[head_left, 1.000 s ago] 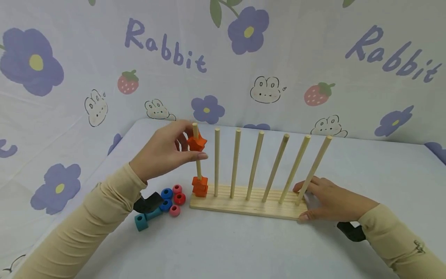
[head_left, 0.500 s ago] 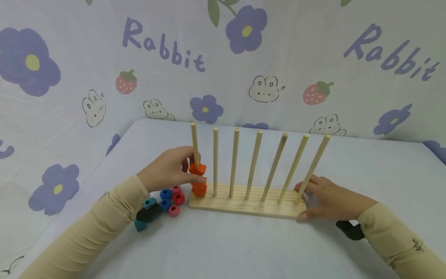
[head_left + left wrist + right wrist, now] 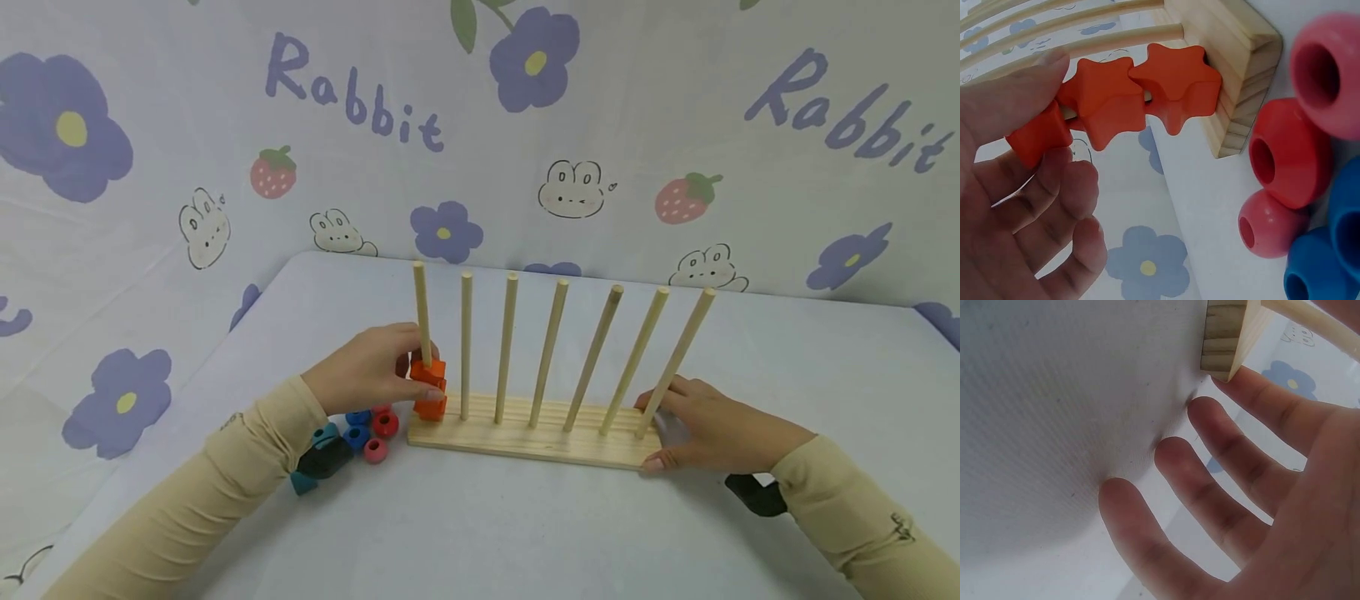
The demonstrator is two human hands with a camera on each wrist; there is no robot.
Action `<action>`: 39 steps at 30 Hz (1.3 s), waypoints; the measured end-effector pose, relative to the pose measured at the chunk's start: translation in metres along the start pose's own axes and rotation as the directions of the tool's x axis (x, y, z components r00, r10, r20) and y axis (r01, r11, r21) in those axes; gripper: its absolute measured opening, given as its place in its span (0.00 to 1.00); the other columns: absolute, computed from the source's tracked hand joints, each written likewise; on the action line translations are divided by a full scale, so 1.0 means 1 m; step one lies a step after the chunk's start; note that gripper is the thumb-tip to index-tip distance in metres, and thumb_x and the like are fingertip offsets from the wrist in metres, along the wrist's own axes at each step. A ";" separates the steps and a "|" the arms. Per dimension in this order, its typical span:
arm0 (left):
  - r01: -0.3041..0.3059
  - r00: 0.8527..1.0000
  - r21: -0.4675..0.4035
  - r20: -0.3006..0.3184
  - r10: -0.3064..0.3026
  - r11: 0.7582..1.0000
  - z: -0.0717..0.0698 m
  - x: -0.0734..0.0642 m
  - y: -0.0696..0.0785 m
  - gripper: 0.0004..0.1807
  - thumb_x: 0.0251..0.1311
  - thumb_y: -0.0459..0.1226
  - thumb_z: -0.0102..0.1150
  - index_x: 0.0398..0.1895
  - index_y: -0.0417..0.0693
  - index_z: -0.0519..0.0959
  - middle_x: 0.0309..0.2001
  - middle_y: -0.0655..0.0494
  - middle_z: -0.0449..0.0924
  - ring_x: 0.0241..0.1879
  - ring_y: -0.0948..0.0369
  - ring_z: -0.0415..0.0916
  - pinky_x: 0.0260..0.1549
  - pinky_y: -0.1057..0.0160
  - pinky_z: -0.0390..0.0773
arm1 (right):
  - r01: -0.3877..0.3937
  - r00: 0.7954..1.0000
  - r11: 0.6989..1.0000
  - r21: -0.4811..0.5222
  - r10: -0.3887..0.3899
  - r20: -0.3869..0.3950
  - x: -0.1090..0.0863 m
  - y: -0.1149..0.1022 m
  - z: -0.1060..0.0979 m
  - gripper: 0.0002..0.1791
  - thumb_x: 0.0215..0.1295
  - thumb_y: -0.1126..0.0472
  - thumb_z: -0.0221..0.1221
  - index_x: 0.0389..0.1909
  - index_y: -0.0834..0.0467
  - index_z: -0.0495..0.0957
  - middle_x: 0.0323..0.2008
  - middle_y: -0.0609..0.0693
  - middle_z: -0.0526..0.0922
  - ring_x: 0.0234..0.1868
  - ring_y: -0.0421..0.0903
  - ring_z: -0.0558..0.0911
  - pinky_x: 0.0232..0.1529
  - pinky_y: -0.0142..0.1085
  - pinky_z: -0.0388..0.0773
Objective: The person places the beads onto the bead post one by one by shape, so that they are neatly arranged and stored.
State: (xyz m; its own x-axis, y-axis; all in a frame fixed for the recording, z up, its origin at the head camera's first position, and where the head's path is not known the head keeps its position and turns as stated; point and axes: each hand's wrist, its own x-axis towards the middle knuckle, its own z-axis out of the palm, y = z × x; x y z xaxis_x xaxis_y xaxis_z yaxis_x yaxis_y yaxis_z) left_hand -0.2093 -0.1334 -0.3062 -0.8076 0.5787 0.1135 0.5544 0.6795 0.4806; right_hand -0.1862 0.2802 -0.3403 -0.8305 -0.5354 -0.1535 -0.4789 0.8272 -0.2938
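Observation:
A wooden peg rack (image 3: pixel 517 439) with several upright pegs stands on the table. Three orange star-shaped beads (image 3: pixel 1107 103) are threaded on its leftmost peg (image 3: pixel 422 308). With thumb and fingers my left hand (image 3: pixel 367 367) pinches the top star bead (image 3: pixel 1038 136), low on that peg. The left wrist view shows the lower two beads close together, the bottom one against the base. My right hand (image 3: pixel 723 429) grips the rack's right end, thumb at the front and forefinger behind. Its other fingers (image 3: pixel 1185 472) rest spread on the cloth beyond the end of the base.
Left of the rack lie loose round beads: red (image 3: pixel 386 424), pink (image 3: pixel 375 452) and blue (image 3: pixel 356 437). Teal pieces (image 3: pixel 303 482) are partly hidden by the black strap at my left wrist. A patterned cloth (image 3: pixel 615 117) hangs behind the table.
My left hand has slid the top star bead down the leftmost peg, from near its tip onto the other two. The right hand has stayed at the rack's end.

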 end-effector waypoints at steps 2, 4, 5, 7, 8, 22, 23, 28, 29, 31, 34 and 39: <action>-0.001 1.000 0.015 0.005 0.001 1.000 0.000 0.000 0.000 0.17 0.50 0.46 0.71 0.39 0.51 0.78 0.32 0.60 0.73 0.31 0.62 0.69 0.27 0.66 0.73 | -0.005 1.000 1.000 0.005 0.005 -0.002 0.000 0.000 0.000 0.44 0.46 0.26 0.59 0.59 0.50 0.71 0.61 0.60 0.67 0.62 0.64 0.66 0.56 0.60 0.68; -0.003 1.000 0.021 0.012 0.003 1.000 0.000 0.000 0.000 0.17 0.51 0.47 0.71 0.39 0.51 0.78 0.31 0.60 0.72 0.30 0.62 0.69 0.28 0.66 0.74 | -0.005 1.000 1.000 0.006 0.005 -0.005 0.000 0.000 0.001 0.44 0.46 0.26 0.59 0.59 0.50 0.72 0.61 0.59 0.67 0.62 0.63 0.66 0.56 0.60 0.68; -0.004 1.000 0.021 0.018 0.003 1.000 0.000 0.000 0.000 0.16 0.52 0.47 0.70 0.40 0.51 0.78 0.31 0.60 0.72 0.30 0.62 0.69 0.28 0.66 0.74 | -0.003 1.000 1.000 0.005 0.003 -0.007 0.000 0.000 0.001 0.43 0.45 0.26 0.59 0.58 0.49 0.72 0.61 0.58 0.68 0.62 0.63 0.66 0.56 0.60 0.68; -0.008 1.000 0.020 0.031 0.007 1.000 0.000 -0.001 0.000 0.17 0.52 0.47 0.70 0.40 0.50 0.78 0.32 0.61 0.72 0.30 0.63 0.70 0.28 0.67 0.74 | 0.001 1.000 1.000 0.003 -0.001 -0.009 0.000 -0.001 0.001 0.43 0.45 0.25 0.59 0.58 0.49 0.72 0.61 0.58 0.68 0.62 0.62 0.66 0.55 0.60 0.68; -0.011 0.999 0.019 0.037 0.010 1.000 -0.001 -0.002 0.000 0.17 0.52 0.48 0.70 0.40 0.50 0.78 0.33 0.61 0.72 0.30 0.62 0.70 0.29 0.66 0.74 | 0.003 1.000 1.000 0.003 -0.003 -0.010 0.000 -0.001 0.001 0.43 0.45 0.25 0.59 0.58 0.49 0.72 0.61 0.58 0.68 0.62 0.63 0.66 0.55 0.60 0.68; 0.042 0.949 0.117 0.305 -0.076 0.992 -0.010 -0.021 -0.021 0.14 0.55 0.42 0.68 0.43 0.51 0.79 0.36 0.57 0.73 0.33 0.63 0.71 0.33 0.66 0.74 | 0.018 1.000 1.000 -0.008 -0.018 -0.006 0.000 0.001 0.000 0.43 0.47 0.26 0.59 0.59 0.50 0.72 0.61 0.59 0.67 0.61 0.63 0.66 0.56 0.60 0.68; 0.042 0.944 0.116 0.320 -0.078 0.992 -0.007 -0.022 -0.022 0.14 0.54 0.43 0.68 0.42 0.52 0.79 0.36 0.58 0.73 0.33 0.63 0.71 0.34 0.67 0.75 | 0.016 1.000 1.000 -0.007 -0.016 -0.005 0.000 0.001 0.001 0.43 0.47 0.26 0.59 0.59 0.50 0.72 0.61 0.58 0.67 0.62 0.63 0.66 0.56 0.60 0.68; 0.033 0.934 0.116 0.349 -0.072 0.993 -0.002 -0.025 -0.025 0.13 0.53 0.43 0.70 0.40 0.52 0.80 0.34 0.61 0.73 0.35 0.63 0.72 0.36 0.67 0.75 | 0.014 1.000 1.000 0.008 -0.014 -0.002 0.000 0.002 0.001 0.43 0.47 0.25 0.58 0.59 0.50 0.72 0.61 0.57 0.67 0.62 0.61 0.66 0.56 0.59 0.68; 0.036 0.934 0.118 0.349 -0.075 0.992 -0.002 -0.025 -0.025 0.13 0.53 0.42 0.70 0.40 0.52 0.80 0.33 0.61 0.73 0.34 0.63 0.71 0.35 0.67 0.74 | 0.013 1.000 1.000 0.008 -0.013 -0.002 0.000 0.002 0.001 0.44 0.47 0.25 0.58 0.59 0.50 0.72 0.62 0.57 0.67 0.62 0.62 0.66 0.56 0.59 0.68; 0.038 0.934 0.123 0.349 -0.079 0.992 -0.001 -0.024 -0.025 0.12 0.52 0.42 0.70 0.39 0.52 0.80 0.32 0.62 0.73 0.33 0.64 0.71 0.34 0.67 0.74 | 0.011 1.000 1.000 0.011 -0.011 -0.002 0.000 0.001 0.001 0.44 0.46 0.25 0.58 0.59 0.50 0.72 0.62 0.57 0.67 0.62 0.62 0.66 0.56 0.60 0.67; 0.054 0.931 0.129 0.353 -0.097 0.990 0.000 -0.023 -0.024 0.12 0.52 0.42 0.71 0.38 0.53 0.81 0.29 0.62 0.73 0.32 0.64 0.69 0.31 0.67 0.73 | 0.014 1.000 1.000 0.004 -0.014 -0.005 0.000 0.001 0.001 0.43 0.46 0.25 0.58 0.58 0.50 0.72 0.61 0.56 0.68 0.61 0.61 0.66 0.56 0.59 0.68; 0.044 0.931 0.153 0.353 -0.097 0.987 0.002 -0.023 -0.024 0.12 0.50 0.41 0.72 0.38 0.52 0.81 0.28 0.61 0.73 0.31 0.64 0.68 0.30 0.68 0.72 | 0.013 1.000 1.000 0.004 -0.013 -0.005 0.000 0.001 0.001 0.43 0.46 0.25 0.58 0.58 0.49 0.72 0.60 0.56 0.68 0.61 0.61 0.66 0.56 0.59 0.67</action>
State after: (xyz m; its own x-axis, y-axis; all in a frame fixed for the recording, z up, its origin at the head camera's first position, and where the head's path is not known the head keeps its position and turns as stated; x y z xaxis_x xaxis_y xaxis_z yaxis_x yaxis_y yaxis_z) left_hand -0.2036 -0.1621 -0.3222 -0.7341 0.6322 -0.2477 0.5421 0.7654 0.3468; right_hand -0.1860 0.2810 -0.3410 -0.8255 -0.5454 -0.1453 -0.4888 0.8195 -0.2992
